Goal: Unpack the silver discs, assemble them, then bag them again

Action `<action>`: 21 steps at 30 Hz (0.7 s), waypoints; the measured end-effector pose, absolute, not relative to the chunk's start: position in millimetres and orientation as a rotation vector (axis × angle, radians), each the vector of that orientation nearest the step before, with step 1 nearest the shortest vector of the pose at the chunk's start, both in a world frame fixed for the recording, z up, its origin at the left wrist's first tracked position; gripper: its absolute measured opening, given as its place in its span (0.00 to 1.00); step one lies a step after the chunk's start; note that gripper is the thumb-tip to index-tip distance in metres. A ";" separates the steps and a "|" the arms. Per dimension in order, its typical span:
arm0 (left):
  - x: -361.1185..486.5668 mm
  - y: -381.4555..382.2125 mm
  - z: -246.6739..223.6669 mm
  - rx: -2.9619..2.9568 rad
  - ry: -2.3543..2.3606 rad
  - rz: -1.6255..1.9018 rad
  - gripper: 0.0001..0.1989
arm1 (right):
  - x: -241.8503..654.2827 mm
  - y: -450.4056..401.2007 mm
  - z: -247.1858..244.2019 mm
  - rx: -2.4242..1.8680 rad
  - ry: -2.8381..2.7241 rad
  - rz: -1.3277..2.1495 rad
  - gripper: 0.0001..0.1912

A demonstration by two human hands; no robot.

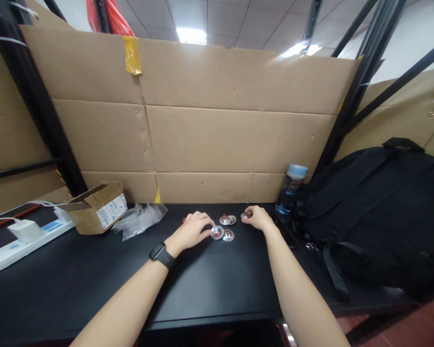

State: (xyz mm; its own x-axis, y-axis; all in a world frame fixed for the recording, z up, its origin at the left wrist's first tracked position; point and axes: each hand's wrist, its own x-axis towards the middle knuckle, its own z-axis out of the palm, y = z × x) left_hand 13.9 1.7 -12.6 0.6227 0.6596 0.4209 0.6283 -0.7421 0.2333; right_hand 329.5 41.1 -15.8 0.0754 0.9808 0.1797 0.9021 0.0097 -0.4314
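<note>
Several small, shiny metal cymbals with domed middles and red loops lie on the black table, around the space between my hands. My left hand (194, 231), with a dark watch on its wrist, pinches the rim of one cymbal (217, 233) between thumb and finger. Right beside that lies another cymbal (228, 235). Farther back, a cymbal with an upright red loop (224, 220) partly overlaps a further cymbal (233, 220). My right hand (259, 218) has its fingers closed on a cymbal (244, 217), partly hidden by the fingertips. A small red bit (183, 220) shows behind my left hand.
Crumpled clear plastic bags (141, 220) and an open cardboard box (97, 209) lie left, near a white power strip (29, 246). A blue-lidded bottle (291, 189) and black backpack (379, 217) stand right. A cardboard wall (202, 140) closes the back.
</note>
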 end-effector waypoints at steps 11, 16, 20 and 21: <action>38.1 -4.8 -26.1 2.851 1.148 0.645 0.10 | 312.4 35.8 -11.6 -1.982 -1.861 0.075 0.16; 39.9 -3.6 -27.8 2.842 1.175 0.669 0.11 | 303.7 33.4 -8.7 -1.925 -1.868 -0.035 0.15; 43.4 -3.3 -29.7 2.822 1.221 0.679 0.13 | 288.4 25.7 -1.9 -1.810 -1.896 -0.135 0.11; 44.1 -3.2 -30.6 2.826 1.247 0.677 0.13 | 284.2 23.5 0.1 -1.768 -1.900 -0.158 0.11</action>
State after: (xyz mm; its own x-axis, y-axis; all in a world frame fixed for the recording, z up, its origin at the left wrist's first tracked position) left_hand 44.1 -3.2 -30.6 0.5972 0.7006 0.3906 0.7093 -0.6886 0.1507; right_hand 284.2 23.5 0.1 0.0015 0.8914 0.4532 0.9539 0.1347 -0.2681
